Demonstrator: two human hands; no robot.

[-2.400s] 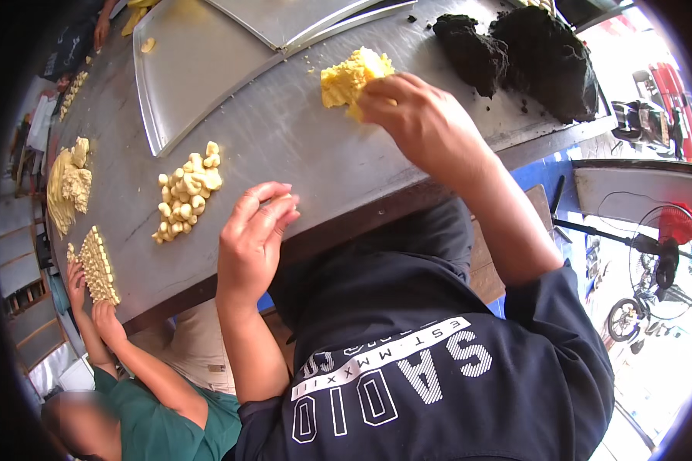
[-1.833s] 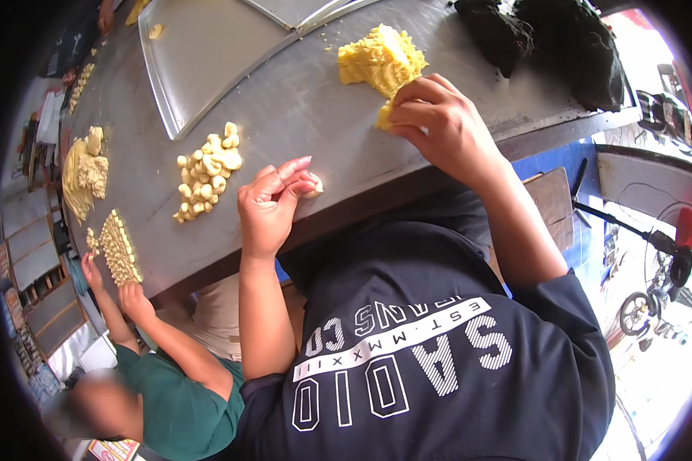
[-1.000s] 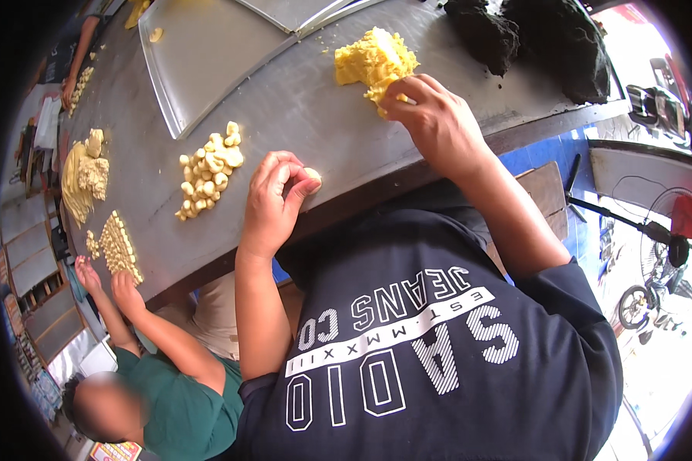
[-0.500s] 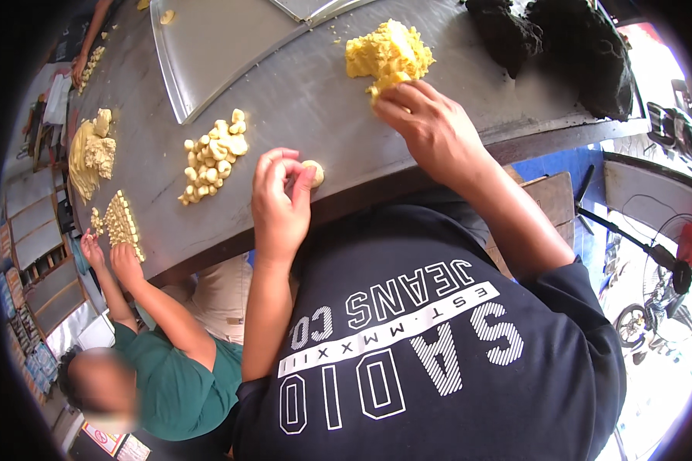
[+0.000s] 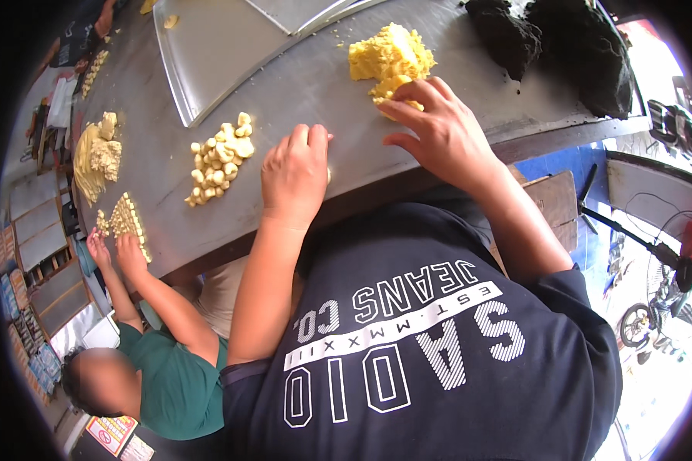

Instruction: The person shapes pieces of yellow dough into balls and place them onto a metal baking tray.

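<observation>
My right hand (image 5: pixel 438 134) reaches to a lumpy yellow dough mound (image 5: pixel 392 50), its fingers apart and touching the smaller front lump, its thumb held out. My left hand (image 5: pixel 294 169) rests back-up near the steel table's (image 5: pixel 284 100) front edge, fingers curled together; what is under them is hidden, though a pale bit (image 5: pixel 327 175) shows beside its palm. Just left of it lies a loose pile of small cream dough pieces (image 5: pixel 217 163).
Black dough masses (image 5: pixel 561 54) sit right, metal trays (image 5: pixel 215 54) at the back. A co-worker in green (image 5: pixel 177 384) handles rows of pieces (image 5: pixel 127 219) at left, near more dough (image 5: pixel 96 157). Another person (image 5: pixel 84 34) stands far left. A fan stand (image 5: pixel 630 238) is off the table.
My left hand has moved up and turned back-up over the round piece it was pinching. My right hand's fingers have spread at the yellow dough, with the thumb swung out.
</observation>
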